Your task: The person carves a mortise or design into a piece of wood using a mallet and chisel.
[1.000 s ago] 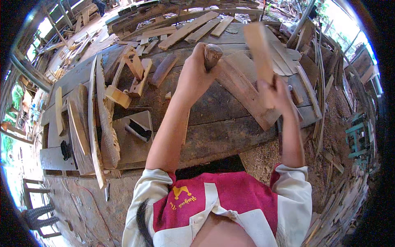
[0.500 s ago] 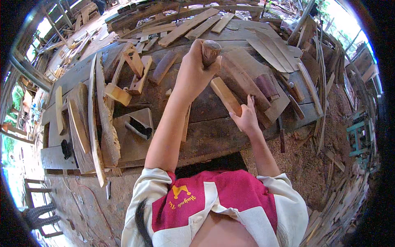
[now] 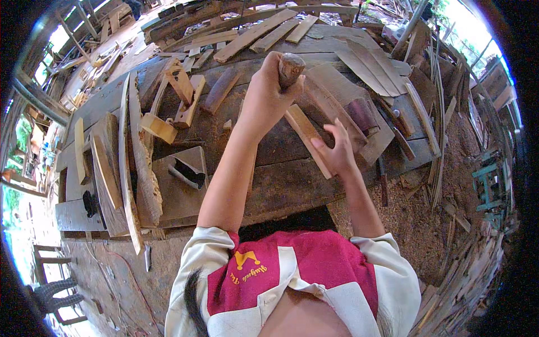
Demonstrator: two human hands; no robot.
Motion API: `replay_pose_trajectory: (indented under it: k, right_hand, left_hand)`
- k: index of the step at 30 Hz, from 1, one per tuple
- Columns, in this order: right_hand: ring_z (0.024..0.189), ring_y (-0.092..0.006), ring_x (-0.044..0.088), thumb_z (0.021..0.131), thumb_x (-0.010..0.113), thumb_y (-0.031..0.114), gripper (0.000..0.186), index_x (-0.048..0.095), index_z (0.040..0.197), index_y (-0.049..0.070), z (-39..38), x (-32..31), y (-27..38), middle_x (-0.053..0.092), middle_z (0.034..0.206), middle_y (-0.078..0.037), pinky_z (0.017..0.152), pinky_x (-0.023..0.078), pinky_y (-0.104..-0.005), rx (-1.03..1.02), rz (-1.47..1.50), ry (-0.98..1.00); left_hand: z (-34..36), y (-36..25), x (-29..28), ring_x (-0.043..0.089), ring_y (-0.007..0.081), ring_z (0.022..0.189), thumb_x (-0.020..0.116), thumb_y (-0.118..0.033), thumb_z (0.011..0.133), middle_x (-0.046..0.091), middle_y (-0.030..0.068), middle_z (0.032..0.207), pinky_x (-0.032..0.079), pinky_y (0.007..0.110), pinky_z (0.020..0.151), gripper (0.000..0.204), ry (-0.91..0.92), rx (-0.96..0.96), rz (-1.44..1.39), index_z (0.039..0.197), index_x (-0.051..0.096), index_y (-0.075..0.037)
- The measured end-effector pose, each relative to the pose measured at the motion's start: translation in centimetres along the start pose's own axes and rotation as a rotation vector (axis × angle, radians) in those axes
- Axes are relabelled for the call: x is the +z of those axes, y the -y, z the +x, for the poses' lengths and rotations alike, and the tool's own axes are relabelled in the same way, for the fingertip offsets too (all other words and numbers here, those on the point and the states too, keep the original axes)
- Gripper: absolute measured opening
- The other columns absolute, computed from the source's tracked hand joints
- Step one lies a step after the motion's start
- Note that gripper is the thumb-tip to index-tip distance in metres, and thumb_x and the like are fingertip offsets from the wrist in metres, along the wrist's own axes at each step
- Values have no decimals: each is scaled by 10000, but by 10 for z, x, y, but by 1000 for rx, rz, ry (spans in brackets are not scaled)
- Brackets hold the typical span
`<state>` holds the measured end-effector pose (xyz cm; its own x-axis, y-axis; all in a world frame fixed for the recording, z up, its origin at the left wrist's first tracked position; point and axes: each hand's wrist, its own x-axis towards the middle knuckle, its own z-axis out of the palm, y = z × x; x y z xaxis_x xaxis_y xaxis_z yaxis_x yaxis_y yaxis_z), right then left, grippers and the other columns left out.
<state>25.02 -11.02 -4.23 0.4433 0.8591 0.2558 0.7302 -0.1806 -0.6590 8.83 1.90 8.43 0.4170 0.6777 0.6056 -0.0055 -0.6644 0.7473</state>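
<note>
My left hand [image 3: 266, 92] is raised over the middle of the bench, its fingers wrapped round a thick wooden handle [image 3: 291, 68] with a rounded, worn end. The rest of that handle is hidden by the hand. My right hand [image 3: 338, 150] is open, thumb and fingers apart, over the near end of a pale wooden block [image 3: 303, 132]. Whether the thumb touches the block, I cannot tell. Beyond the right fingers lie a long brown wooden bar [image 3: 331, 98] and a dark reddish-brown roll or block [image 3: 362, 117].
The wooden workbench [image 3: 281, 188] holds several boards and offcuts. To the left stand an L-shaped wooden piece [image 3: 179, 84], a small block [image 3: 159, 128] and long curved strips [image 3: 127, 168]. A slim dark-handled tool [image 3: 384, 185] overhangs the near right edge.
My right hand has loosened from the pale block and its fingers have spread and lifted. The left hand stays nearly still, gripping the handle.
</note>
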Motion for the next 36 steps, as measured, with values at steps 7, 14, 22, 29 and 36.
replay_pose_trajectory:
  k: [7,14,22,29,36]
  right_hand:
    - [1259,-259,332,781,680,329,684,352,1285,4,48,-14,59,395,1297,-148,1041,259,-374,-186,783,90]
    - [1108,-173,482,784,693,212,559,403,1213,1,70,-24,123,499,1186,-111,961,375,-320,-414,1098,149]
    - [1040,-235,552,854,601,235,486,403,1243,20,78,-16,121,583,1085,-143,922,412,-362,-360,1160,129]
    - [991,-255,579,848,612,226,421,461,1195,42,83,-7,114,600,1023,-135,833,456,-381,-256,1299,125]
    - [830,-227,632,802,671,188,425,474,1133,8,87,4,105,628,897,-113,750,478,-315,-96,1455,66]
  left_hand:
    - [0,9,1,458,92,718,658,-132,779,527,32,775,414,239,654,259,34,-47,10,958,490,-51]
    - [-18,21,-3,588,335,812,688,-178,731,595,199,873,453,353,705,391,129,-52,35,1020,489,-5]
    - [-88,58,-41,495,315,1098,723,-319,716,539,210,1105,400,391,889,542,242,-393,357,1094,494,-6]
    - [-152,85,-33,318,377,1256,628,-645,656,358,236,1324,341,433,996,1060,248,-535,658,1383,167,-25]
    - [-156,81,-25,416,384,1186,618,-544,735,401,283,1269,446,415,885,941,133,-502,787,1356,211,34]
